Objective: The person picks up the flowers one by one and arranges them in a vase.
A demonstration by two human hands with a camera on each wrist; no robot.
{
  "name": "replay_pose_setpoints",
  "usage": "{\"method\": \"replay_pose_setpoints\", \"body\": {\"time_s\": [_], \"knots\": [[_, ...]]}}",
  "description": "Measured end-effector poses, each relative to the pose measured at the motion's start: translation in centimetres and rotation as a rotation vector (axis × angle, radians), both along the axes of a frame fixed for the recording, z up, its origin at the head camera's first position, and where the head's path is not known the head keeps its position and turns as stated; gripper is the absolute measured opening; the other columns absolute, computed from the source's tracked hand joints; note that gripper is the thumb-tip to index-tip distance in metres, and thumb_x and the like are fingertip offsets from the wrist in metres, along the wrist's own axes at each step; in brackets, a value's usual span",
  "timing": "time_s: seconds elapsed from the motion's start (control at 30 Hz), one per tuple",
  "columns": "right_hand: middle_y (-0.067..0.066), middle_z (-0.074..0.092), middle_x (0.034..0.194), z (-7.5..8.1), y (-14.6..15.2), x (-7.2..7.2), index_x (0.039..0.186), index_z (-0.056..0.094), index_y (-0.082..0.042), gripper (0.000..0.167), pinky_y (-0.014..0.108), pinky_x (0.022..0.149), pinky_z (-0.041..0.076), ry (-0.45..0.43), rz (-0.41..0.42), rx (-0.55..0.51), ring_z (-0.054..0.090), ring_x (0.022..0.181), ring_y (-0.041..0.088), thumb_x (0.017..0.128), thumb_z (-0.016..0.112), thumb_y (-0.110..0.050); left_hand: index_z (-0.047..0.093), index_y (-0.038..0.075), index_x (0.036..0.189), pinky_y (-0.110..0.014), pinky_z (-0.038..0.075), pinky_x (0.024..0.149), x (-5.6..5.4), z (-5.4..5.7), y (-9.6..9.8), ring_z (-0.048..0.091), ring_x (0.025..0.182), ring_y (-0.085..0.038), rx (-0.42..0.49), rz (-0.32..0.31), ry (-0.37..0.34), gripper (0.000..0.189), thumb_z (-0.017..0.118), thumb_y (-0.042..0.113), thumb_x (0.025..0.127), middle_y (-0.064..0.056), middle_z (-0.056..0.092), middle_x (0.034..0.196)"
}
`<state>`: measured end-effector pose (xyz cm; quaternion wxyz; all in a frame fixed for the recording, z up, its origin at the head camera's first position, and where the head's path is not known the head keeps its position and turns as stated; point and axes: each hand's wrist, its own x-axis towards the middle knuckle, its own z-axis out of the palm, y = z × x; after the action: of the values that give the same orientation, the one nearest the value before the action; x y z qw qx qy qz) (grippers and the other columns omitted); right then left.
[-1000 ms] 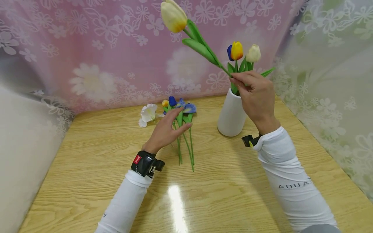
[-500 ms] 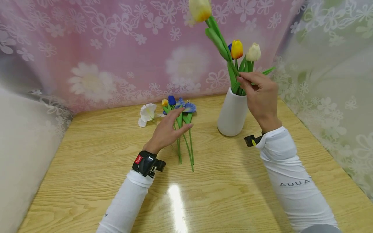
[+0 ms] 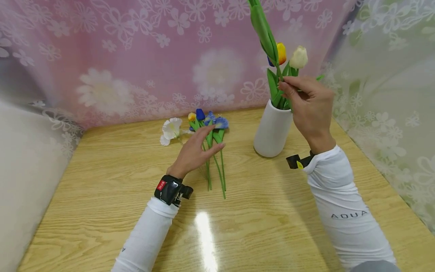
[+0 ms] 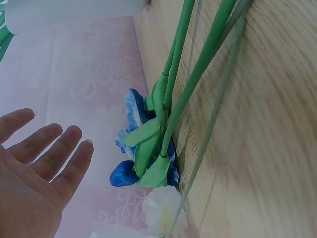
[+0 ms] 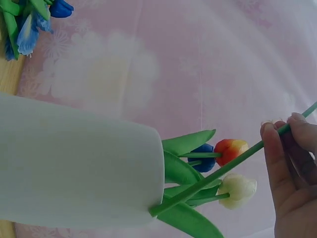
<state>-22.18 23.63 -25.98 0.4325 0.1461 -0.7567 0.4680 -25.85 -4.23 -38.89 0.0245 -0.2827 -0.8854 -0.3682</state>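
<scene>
My right hand [image 3: 310, 109] pinches the green stem [image 5: 223, 171] of a tulip between thumb and fingertips. In the right wrist view the stem's lower end overlaps the rim of the white vase [image 5: 84, 163]. The held tulip's leaves [image 3: 263, 32] rise past the top of the head view, where its bloom is out of frame. A yellow-orange tulip [image 3: 281, 53], a blue one mostly hidden, and a cream tulip [image 3: 299, 57] stand in the vase. My left hand [image 3: 195, 153], fingers spread, hovers over the flowers lying on the table, with nothing in its grasp.
On the wooden table [image 3: 119, 196] lie a white flower [image 3: 171, 128], a blue tulip [image 3: 200, 114], a small yellow flower [image 3: 192, 116] and blue irises [image 3: 221, 122], stems toward me. A pink floral cloth [image 3: 136, 75] hangs behind; a pale floral one [image 3: 384, 94] borders the right.
My right hand has moved right with the tulip, swinging it from a leftward lean to more upright above the vase, its bloom leaving the view. My left hand has stayed nearly still.
</scene>
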Motion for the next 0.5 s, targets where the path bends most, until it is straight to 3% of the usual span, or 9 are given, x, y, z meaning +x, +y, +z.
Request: {"method": "replay_pose_setpoints", "body": {"time_s": [0.33, 0.5], "knots": [[0.015, 0.07, 0.088, 0.9, -1.1, 0.0, 0.094, 0.074, 0.006, 0.015, 0.017, 0.071, 0.051, 0.055, 0.032, 0.007, 0.062, 0.071, 0.004, 0.08, 0.073, 0.005, 0.033, 0.023, 0.15, -0.049, 0.036, 0.103, 0.1, 0.1, -0.4, 0.033, 0.135, -0.024, 0.002, 0.018, -0.015, 0.078, 0.048, 0.067, 0.088, -0.002, 0.032, 0.151], [0.012, 0.07, 0.089, 0.5, -1.6, -0.3, 0.095, 0.074, 0.006, 0.014, 0.017, 0.072, 0.051, 0.07, 0.045, 0.066, 0.062, 0.076, 0.004, 0.082, 0.072, 0.0, 0.034, 0.022, 0.15, -0.048, 0.035, 0.104, 0.0, 0.1, -0.4, 0.032, 0.136, -0.023, 0.003, 0.016, -0.011, 0.078, 0.048, 0.067, 0.088, -0.002, 0.032, 0.151]]}}
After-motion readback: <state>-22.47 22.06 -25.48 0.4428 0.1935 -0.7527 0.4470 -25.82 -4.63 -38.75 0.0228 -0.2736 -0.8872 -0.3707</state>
